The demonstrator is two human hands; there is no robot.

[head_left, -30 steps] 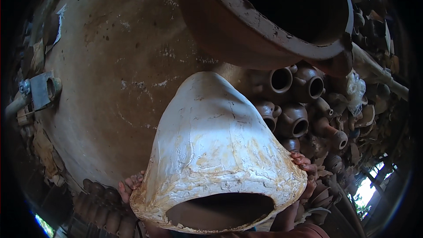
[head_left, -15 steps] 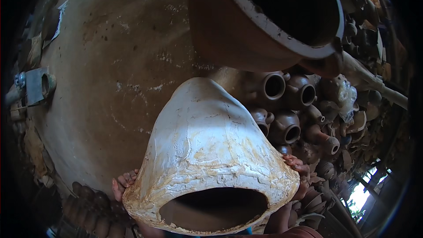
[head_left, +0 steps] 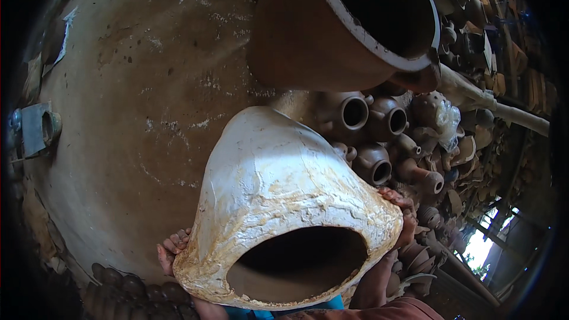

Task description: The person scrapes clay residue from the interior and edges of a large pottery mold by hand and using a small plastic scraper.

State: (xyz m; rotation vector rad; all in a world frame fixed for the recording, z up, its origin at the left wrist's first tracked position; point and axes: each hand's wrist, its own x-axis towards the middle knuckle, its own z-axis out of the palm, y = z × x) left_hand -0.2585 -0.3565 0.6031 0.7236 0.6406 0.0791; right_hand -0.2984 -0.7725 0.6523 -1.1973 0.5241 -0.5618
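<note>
Between my two hands is a large white plaster mould (head_left: 267, 166), hollow and bell-shaped, with a rough, yellow-stained rim. Its dark oval opening faces toward me and its rounded end points away. My left hand (head_left: 173, 250) grips the left edge of the rim, fingers curled over the side. On the opposite edge, my right hand (head_left: 403, 213) is closed round the rim, its forearm coming up from below. The thumbs and palms are partly hidden behind the mould.
A big brown clay pot (head_left: 308, 29) with a pale rim stands beyond the mould. Several small dark jugs (head_left: 374, 165) lie to the right, by a clear plastic bag (head_left: 448, 121) and a pale pole (head_left: 510, 112). Dark rounded pots (head_left: 127, 287) sit at lower left on the brown floor (head_left: 136, 142).
The mould has tilted slightly in my hands, so its opening shows more and sits a little higher and further right. The surroundings have shifted left in view.
</note>
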